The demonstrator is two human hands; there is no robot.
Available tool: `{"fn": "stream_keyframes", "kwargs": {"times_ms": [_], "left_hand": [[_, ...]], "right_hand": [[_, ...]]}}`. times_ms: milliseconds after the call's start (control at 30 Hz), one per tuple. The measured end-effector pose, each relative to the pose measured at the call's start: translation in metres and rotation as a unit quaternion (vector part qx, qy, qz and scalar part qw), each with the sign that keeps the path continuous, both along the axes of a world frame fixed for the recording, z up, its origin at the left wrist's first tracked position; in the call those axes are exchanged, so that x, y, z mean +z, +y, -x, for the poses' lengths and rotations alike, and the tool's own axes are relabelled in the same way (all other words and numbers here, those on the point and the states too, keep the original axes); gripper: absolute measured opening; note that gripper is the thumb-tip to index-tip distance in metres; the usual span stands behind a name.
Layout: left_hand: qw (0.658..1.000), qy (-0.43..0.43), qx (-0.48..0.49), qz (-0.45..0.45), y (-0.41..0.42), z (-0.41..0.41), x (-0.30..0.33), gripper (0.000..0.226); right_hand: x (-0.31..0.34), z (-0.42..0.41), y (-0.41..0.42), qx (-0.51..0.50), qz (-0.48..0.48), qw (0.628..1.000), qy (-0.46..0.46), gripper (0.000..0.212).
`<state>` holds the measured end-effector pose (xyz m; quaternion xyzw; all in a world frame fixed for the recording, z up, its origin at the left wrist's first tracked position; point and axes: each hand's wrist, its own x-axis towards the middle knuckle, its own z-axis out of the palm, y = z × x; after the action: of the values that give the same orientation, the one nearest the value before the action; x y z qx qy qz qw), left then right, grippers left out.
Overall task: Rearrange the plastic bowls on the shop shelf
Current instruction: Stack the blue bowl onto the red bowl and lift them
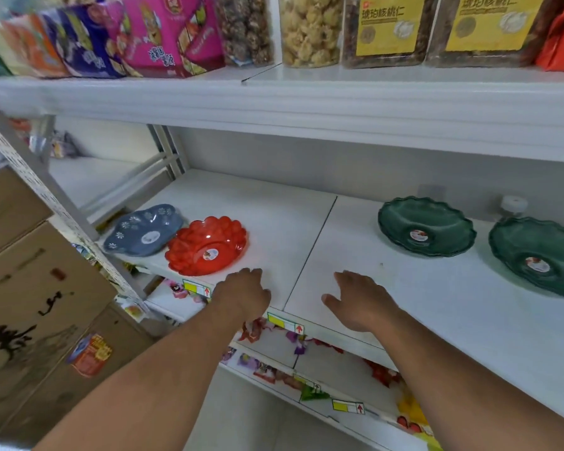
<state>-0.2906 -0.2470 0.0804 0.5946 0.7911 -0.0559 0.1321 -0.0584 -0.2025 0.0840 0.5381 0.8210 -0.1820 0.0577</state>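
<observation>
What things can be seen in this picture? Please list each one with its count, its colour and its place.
blue-grey bowl: 1, blue-grey with white flowers, left end of middle shelf.
red bowl: 1, clear red, beside the blue-grey bowl, overlapping its edge.
green bowls: 2, dark green, right part of middle shelf.
white cap: 1, white, behind the green bowls.
middle shelf: 1, white.
price tags: several, yellow and white with red arrows, on shelf edges.
snack packs: several, pink, purple, orange, top shelf left.
clear tubs: several, brown and pale contents, two with yellow labels, top shelf.
cardboard boxes: several, brown, far left.
left hand: 1, at the shelf's front edge, holding nothing.
right hand: 1, fingers spread, over the shelf.
</observation>
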Motion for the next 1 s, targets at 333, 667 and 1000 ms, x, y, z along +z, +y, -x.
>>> {"fn": "stream_keyframes", "kwargs": {"times_ms": [333, 667, 1000], "left_hand": [[0.999, -0.015, 0.04, -0.023, -0.001, 0.11, 0.001, 0.061], [0.995, -0.052, 0.052, -0.073, 0.003, 0.25, 0.005, 0.042], [0.983, -0.087, 0.15, -0.064, 0.01, 0.32, 0.006, 0.054]], "right_hand": [[-0.004, 0.116, 0.0, 0.033, 0.014, 0.999, 0.008, 0.075], [-0.006, 0.233, 0.0, 0.018, -0.004, 1.0, 0.024, 0.073], [-0.006, 0.271, 0.024, 0.033, -0.032, 0.999, 0.028, 0.064]]}}
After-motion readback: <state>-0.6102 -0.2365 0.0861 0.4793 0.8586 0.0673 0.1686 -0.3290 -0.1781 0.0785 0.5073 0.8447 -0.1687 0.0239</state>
